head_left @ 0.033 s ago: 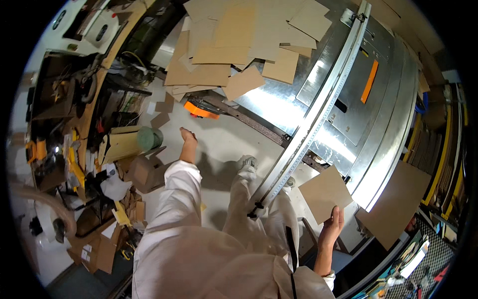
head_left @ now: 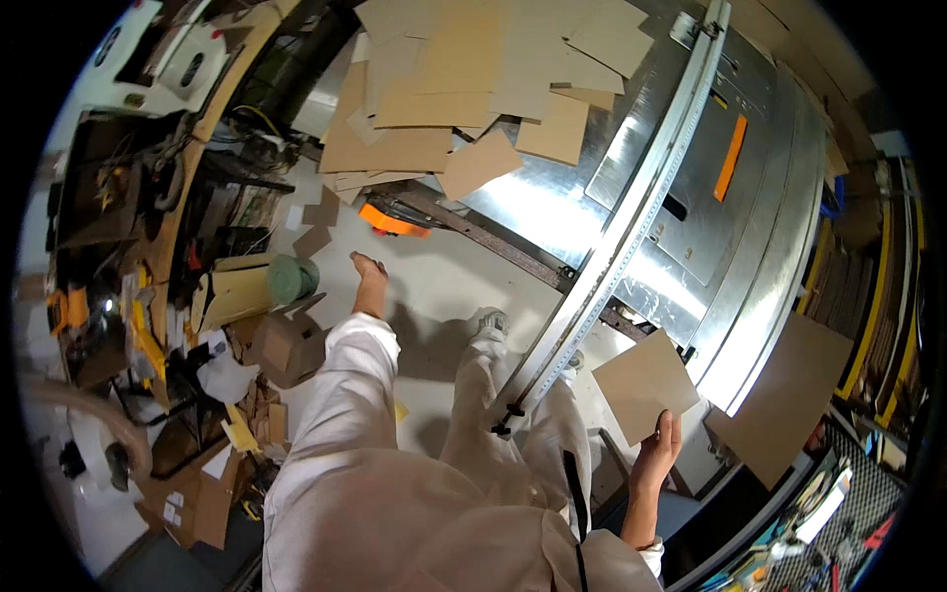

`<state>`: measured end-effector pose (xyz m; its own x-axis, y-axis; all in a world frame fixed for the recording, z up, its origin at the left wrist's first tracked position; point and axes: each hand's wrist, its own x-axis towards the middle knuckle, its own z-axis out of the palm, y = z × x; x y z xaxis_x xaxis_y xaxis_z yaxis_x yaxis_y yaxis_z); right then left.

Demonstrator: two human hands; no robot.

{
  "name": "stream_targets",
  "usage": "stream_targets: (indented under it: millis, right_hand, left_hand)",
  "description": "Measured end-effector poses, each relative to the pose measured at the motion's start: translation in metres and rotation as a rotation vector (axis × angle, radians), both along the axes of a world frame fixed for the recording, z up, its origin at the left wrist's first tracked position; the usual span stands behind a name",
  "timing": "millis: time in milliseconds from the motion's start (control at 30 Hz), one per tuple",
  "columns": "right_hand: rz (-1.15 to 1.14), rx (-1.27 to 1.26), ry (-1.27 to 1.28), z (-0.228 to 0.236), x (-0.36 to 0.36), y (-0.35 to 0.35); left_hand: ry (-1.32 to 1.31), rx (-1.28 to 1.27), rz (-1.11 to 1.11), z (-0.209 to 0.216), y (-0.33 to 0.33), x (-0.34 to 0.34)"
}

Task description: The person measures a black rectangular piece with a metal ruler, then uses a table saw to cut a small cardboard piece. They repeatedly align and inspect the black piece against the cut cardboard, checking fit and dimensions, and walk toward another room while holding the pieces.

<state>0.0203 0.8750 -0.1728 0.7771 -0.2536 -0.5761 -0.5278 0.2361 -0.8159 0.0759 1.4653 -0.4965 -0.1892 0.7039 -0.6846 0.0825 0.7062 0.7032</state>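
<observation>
In my right hand [head_left: 655,456] is a square piece of thin brown board [head_left: 646,385], gripped at its near edge between thumb and fingers. The piece is tilted beside the near end of a metal saw table [head_left: 552,207]. My left hand [head_left: 369,269] hangs over the floor on the left with nothing in it, its fingers loosely apart. Across the table runs a long metal fence with a scale [head_left: 631,222], its near end close to my legs. Many offcuts of board [head_left: 444,59] lie overlapping on the table's far left part.
An orange strip [head_left: 730,158] lies on the table. An orange-handled tool [head_left: 393,219] sits by its left edge. On the left are a cluttered bench [head_left: 187,187], a green roll [head_left: 293,279] and cardboard scraps [head_left: 286,347]. A larger board [head_left: 784,405] leans at right, near stacked sheets [head_left: 853,276].
The view has shifted very slightly, and my left hand sits a touch further left. My right hand keeps its hold on the board piece.
</observation>
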Motion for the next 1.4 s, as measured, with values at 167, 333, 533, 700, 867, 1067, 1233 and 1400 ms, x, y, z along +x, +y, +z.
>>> stream_targets:
  millis: [167,333,533,700,867,1067,1233,1400]
  right_hand:
    - [-0.170,-0.072,0.113,0.011,-0.022,0.013]
    - [-0.278,-0.133,0.040,0.027,-0.038,0.005]
    - [-0.252,-0.062,-0.084,0.076,-0.059,-0.049]
    - [-0.272,-0.075,-0.272,0.097,-0.114,-0.134]
    - [-0.386,0.048,-0.346,0.156,-0.179,-0.233]
    - [-0.674,0.451,-0.684,0.135,-0.256,-0.311]
    - [-0.972,0.544,-0.972,0.127,-0.262,-0.366]
    - [-1.312,0.463,-0.798,0.112,-0.257,-0.444]
  left_hand:
    - [-0.765,-0.313,-0.405,-0.008,0.033,0.005]
    - [-0.448,0.312,-0.733,0.062,-0.034,0.009]
    - [-0.654,0.620,-1.597,0.306,-0.316,0.030]
    - [-0.933,0.853,-2.678,0.438,-0.549,-0.011]
    - [-1.288,0.942,-2.940,0.464,-0.711,-0.064]
    - [-1.741,0.655,-3.062,0.488,-0.865,-0.127]
    - [-1.926,0.611,-3.233,0.480,-0.967,-0.152]
    - [-1.984,0.320,-3.494,0.460,-1.072,-0.142]
